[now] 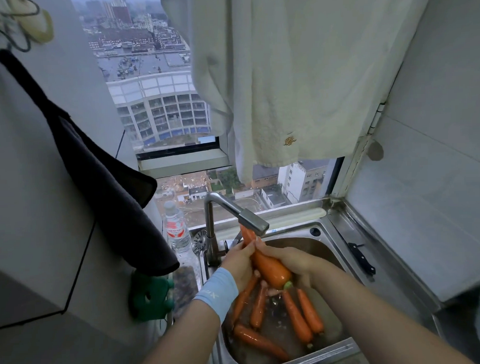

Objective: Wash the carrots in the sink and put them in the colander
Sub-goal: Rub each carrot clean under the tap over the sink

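Held just below the faucet spout: one thick carrot, narrow tip up against the spout, green stub end lowest. Clamped from both sides, with the left hand curled round its upper half and the right hand wrapped round the fat lower part, each grip closed on that same carrot. Below the faucet, in the wet sink: about five more carrots lying loose (rinsed or not, impossible to tell). No colander anywhere in view. Right of the faucet, on the steel worktop: a black-handled knife. Left of the faucet: a plastic water bottle. Likely trouble from here: a slick, wet carrot squirting out of a slackened grip and landing among the others, mixing clean with unwashed; also, knocking the tip against the spout while rubbing.
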`<state>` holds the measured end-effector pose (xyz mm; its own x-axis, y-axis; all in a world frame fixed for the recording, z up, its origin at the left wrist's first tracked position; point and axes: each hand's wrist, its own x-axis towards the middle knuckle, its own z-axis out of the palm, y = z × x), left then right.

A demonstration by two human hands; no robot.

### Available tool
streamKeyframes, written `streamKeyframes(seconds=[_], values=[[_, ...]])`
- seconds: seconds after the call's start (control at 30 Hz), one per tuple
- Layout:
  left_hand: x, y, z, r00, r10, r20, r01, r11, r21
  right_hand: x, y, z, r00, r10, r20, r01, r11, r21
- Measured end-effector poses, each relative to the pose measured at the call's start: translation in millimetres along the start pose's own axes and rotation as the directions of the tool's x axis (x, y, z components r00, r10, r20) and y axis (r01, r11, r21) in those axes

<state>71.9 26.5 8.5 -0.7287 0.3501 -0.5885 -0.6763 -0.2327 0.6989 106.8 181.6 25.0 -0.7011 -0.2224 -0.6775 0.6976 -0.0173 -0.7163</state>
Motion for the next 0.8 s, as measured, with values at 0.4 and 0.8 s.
streamKeyframes(seconds=[0.4, 0.8], values=[[-5, -1, -1, 0.982, 0.086, -0.169, -0.106, 0.987, -0.119, 2, -12, 36, 0.967, -0.067, -0.245, 0.041, 0.993, -0.109], [-4, -9, -3, 0.983, 0.081, -0.163, -0.087, 0.996, -0.033, -2, -5, 53, 0.972, 0.009, -0.237, 0.026, 0.989, 0.146]])
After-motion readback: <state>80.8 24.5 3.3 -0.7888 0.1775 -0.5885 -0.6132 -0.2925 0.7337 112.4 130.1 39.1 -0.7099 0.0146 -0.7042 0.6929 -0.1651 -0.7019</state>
